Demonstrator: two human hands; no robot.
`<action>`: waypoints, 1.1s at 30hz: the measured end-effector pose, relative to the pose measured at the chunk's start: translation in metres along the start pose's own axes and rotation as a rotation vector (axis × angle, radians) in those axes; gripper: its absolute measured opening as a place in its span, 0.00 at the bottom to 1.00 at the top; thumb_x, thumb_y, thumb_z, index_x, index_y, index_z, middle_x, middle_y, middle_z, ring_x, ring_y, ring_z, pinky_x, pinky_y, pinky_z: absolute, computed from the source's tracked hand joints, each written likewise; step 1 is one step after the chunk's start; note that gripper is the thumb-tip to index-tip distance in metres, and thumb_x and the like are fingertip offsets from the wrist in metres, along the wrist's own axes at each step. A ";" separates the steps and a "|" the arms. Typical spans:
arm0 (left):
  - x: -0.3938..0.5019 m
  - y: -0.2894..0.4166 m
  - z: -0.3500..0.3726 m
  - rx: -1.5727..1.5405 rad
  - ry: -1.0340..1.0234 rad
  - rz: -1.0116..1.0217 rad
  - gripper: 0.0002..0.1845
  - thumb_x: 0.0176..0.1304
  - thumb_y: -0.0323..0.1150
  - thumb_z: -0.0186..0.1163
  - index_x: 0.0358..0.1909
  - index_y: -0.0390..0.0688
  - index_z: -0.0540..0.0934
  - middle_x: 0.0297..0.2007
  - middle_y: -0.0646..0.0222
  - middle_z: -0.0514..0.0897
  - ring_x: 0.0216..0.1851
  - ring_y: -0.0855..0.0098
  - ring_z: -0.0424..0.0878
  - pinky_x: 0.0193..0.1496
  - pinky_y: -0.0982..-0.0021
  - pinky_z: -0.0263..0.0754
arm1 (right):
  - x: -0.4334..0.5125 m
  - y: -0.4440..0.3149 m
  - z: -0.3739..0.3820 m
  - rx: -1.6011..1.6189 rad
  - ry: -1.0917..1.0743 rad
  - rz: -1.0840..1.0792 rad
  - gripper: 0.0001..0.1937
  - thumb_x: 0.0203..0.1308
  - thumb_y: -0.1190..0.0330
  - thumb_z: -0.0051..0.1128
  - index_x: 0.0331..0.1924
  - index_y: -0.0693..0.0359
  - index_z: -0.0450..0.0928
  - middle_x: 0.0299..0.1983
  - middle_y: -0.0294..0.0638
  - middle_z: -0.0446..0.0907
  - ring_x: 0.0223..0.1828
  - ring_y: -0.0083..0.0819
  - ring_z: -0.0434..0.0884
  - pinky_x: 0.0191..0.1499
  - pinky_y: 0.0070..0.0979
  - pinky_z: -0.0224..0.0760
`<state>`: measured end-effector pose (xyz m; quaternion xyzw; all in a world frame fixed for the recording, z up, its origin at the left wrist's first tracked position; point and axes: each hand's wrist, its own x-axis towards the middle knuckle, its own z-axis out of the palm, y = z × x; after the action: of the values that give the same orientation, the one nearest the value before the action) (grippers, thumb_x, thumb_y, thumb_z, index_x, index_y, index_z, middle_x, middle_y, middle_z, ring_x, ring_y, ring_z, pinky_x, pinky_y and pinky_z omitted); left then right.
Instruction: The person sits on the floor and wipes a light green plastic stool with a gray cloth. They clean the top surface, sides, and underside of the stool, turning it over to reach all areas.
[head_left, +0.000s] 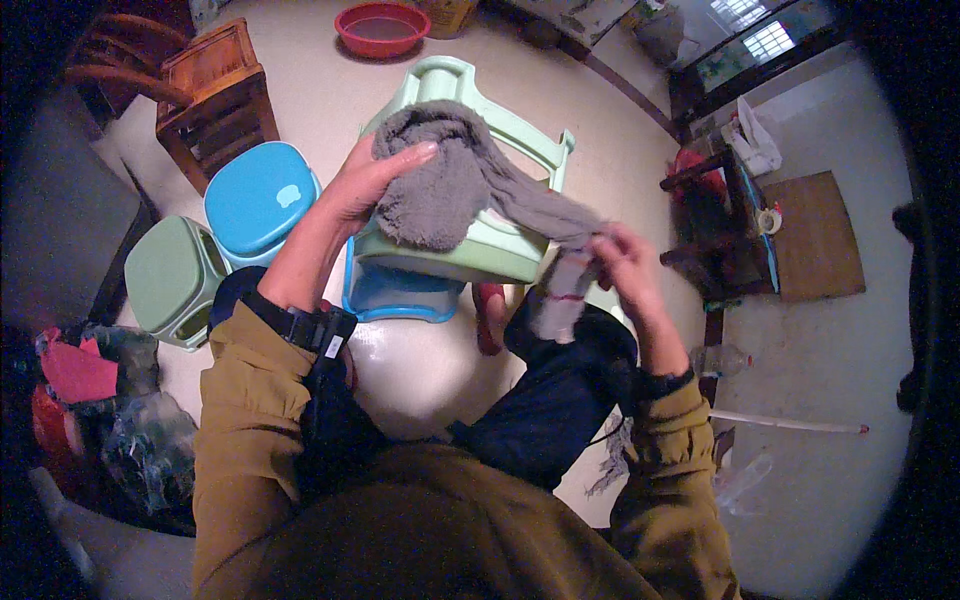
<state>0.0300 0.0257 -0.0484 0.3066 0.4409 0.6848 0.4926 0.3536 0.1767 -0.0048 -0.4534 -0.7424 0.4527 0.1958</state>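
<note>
Bunched over a pale green plastic chair (439, 259) is a piece of fuzzy grey cloth (442, 187). My left hand (375, 176) grips its thick, folded left part, with the thumb lying on top. From there a narrower stretch of the cloth runs right to my right hand (626, 262), whose fingers pinch its end. Below those fingers hangs a pale strip (561, 300) with a thin red line across it, over my dark trouser leg (577, 375). Whether the strip is part of the cloth is blurred.
At left stand a blue-topped stool (259, 199), a green stool (169, 274) and a wooden cabinet (217, 90). A red basin (382, 30) sits on the floor ahead. To the right are a cardboard piece (817, 236) and a tape roll (769, 221).
</note>
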 end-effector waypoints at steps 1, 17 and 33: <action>0.000 -0.002 -0.003 0.018 -0.028 0.014 0.30 0.62 0.41 0.67 0.61 0.36 0.71 0.52 0.61 0.81 0.51 0.68 0.81 0.53 0.67 0.77 | -0.005 -0.008 -0.010 0.139 0.099 -0.096 0.07 0.65 0.71 0.54 0.43 0.64 0.79 0.27 0.36 0.78 0.20 0.23 0.73 0.24 0.23 0.71; 0.011 -0.011 0.002 0.166 0.119 -0.037 0.30 0.67 0.42 0.61 0.60 0.29 0.65 0.44 0.54 0.82 0.42 0.69 0.82 0.47 0.68 0.77 | -0.006 -0.150 -0.023 0.951 -0.313 -0.645 0.18 0.74 0.69 0.39 0.62 0.65 0.69 0.58 0.46 0.77 0.57 0.42 0.78 0.61 0.37 0.71; 0.011 -0.016 0.009 0.139 0.146 -0.003 0.26 0.66 0.41 0.61 0.56 0.32 0.68 0.43 0.55 0.83 0.41 0.69 0.83 0.45 0.68 0.77 | 0.074 -0.148 0.127 -0.014 0.377 -0.983 0.20 0.55 0.82 0.46 0.53 0.67 0.74 0.53 0.52 0.76 0.54 0.45 0.76 0.59 0.36 0.69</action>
<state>0.0406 0.0408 -0.0596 0.2886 0.5226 0.6723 0.4377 0.1529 0.1497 0.0470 -0.1267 -0.8223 0.2130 0.5122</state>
